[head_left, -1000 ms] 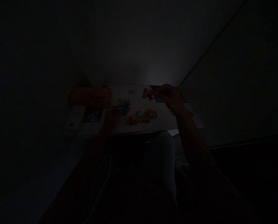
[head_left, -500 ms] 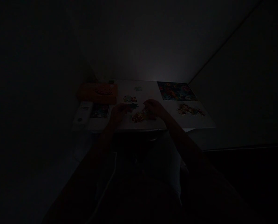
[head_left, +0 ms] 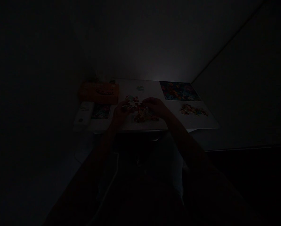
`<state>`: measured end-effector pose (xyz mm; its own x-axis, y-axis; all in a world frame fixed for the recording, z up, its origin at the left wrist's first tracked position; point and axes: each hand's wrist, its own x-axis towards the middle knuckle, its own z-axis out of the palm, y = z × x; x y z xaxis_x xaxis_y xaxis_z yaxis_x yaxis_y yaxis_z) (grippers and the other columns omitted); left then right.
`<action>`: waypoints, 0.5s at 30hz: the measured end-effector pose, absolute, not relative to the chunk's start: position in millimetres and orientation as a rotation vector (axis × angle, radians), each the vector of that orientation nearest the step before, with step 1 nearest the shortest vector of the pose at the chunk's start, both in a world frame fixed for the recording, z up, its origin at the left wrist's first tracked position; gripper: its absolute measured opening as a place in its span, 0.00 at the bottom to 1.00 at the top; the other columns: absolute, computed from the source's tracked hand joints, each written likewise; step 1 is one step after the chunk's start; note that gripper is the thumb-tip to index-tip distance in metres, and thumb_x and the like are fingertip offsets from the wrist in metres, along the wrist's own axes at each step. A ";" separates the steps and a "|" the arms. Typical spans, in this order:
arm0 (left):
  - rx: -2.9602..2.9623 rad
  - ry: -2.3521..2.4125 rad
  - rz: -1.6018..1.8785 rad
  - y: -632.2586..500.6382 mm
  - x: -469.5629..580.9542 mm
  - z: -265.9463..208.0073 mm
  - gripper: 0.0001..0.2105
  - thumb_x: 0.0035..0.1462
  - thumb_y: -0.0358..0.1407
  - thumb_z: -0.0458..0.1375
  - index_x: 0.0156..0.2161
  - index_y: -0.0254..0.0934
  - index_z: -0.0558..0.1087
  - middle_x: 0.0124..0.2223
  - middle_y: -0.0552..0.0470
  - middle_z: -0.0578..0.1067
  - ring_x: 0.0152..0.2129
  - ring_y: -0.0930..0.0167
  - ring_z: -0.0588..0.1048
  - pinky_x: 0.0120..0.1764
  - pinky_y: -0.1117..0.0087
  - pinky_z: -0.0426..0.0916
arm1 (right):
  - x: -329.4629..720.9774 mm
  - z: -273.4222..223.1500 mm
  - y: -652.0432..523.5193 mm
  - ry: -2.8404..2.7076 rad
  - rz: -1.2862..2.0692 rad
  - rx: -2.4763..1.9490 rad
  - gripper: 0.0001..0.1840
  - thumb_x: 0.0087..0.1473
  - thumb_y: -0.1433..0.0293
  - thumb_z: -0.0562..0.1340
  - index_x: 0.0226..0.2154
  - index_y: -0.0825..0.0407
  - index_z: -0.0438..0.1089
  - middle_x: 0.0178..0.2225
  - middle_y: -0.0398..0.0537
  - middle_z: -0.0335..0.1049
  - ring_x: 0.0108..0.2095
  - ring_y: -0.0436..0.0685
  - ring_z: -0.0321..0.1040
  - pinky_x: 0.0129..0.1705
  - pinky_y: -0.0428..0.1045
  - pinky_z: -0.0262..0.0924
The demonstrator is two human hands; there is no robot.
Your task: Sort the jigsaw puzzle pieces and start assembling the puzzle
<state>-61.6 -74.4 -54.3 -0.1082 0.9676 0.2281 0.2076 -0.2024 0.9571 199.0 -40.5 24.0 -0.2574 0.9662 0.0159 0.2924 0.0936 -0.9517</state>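
The picture is very dark. My left hand (head_left: 120,113) is closed with thumb and fingers on a small cluster of jigsaw puzzle pieces (head_left: 129,108) at the middle of the table. Across from it, my right hand (head_left: 156,106) has its fingertips pinched on a dark puzzle piece (head_left: 139,104), close to that cluster. Between and below the hands lies a pile of loose puzzle pieces (head_left: 142,117), partly under my right hand. Just beyond my left fingers rests a joined patch of pieces (head_left: 132,98) with pale green and red parts.
The white table (head_left: 165,125) stands against a pale wall. An orange box (head_left: 98,93), a white box-like object (head_left: 83,113) and a small picture card (head_left: 101,111) are at left. At right lie a colourful picture sheet (head_left: 179,91) and more puzzle pieces (head_left: 193,110). Pale pieces (head_left: 140,88) lie far back.
My right hand has moved slightly left, toward my left hand. My left fingers have spread somewhat, and the dark green piece at their tips has shifted. The view has dimmed and tilted slightly.
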 end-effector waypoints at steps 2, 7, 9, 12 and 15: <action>1.577 1.489 1.377 -72.9 -58.5 -57.7 0.24 0.64 0.37 0.74 0.63 0.36 0.81 0.62 0.37 0.83 0.55 0.57 0.83 0.63 0.53 0.76 | 209.7 30.6 -43.5 -1.687 1.139 -1.244 0.20 0.55 0.49 0.78 0.41 0.45 0.87 0.45 0.51 0.89 0.40 0.59 0.78 0.40 0.53 0.73; 1.922 1.755 1.250 -73.4 -48.2 -63.8 0.19 0.64 0.39 0.73 0.58 0.38 0.83 0.63 0.33 0.81 0.65 0.42 0.75 0.72 0.39 0.65 | 258.4 42.0 -45.5 -1.672 0.934 -1.250 0.22 0.54 0.46 0.78 0.39 0.45 0.86 0.42 0.50 0.88 0.40 0.60 0.77 0.42 0.55 0.73; 1.972 1.771 1.217 -73.9 -46.1 -66.3 0.21 0.66 0.42 0.71 0.60 0.36 0.83 0.65 0.31 0.80 0.66 0.40 0.73 0.72 0.38 0.63 | 290.8 42.7 -44.1 -1.600 0.851 -1.322 0.23 0.51 0.46 0.78 0.39 0.46 0.85 0.40 0.49 0.86 0.35 0.57 0.73 0.38 0.53 0.70; 1.990 1.788 1.192 -72.7 -45.6 -70.5 0.22 0.66 0.44 0.71 0.61 0.35 0.82 0.66 0.29 0.80 0.66 0.39 0.73 0.71 0.37 0.64 | 349.1 37.0 -41.3 -1.344 0.698 -1.544 0.23 0.51 0.48 0.79 0.40 0.46 0.83 0.33 0.49 0.81 0.32 0.60 0.73 0.33 0.55 0.68; 1.962 1.785 1.233 -69.7 -46.2 -73.5 0.21 0.65 0.42 0.71 0.59 0.35 0.83 0.64 0.30 0.81 0.64 0.39 0.75 0.71 0.36 0.64 | 405.8 24.8 -41.5 -1.163 0.461 -1.685 0.12 0.54 0.59 0.77 0.35 0.47 0.80 0.37 0.56 0.84 0.38 0.66 0.78 0.39 0.59 0.71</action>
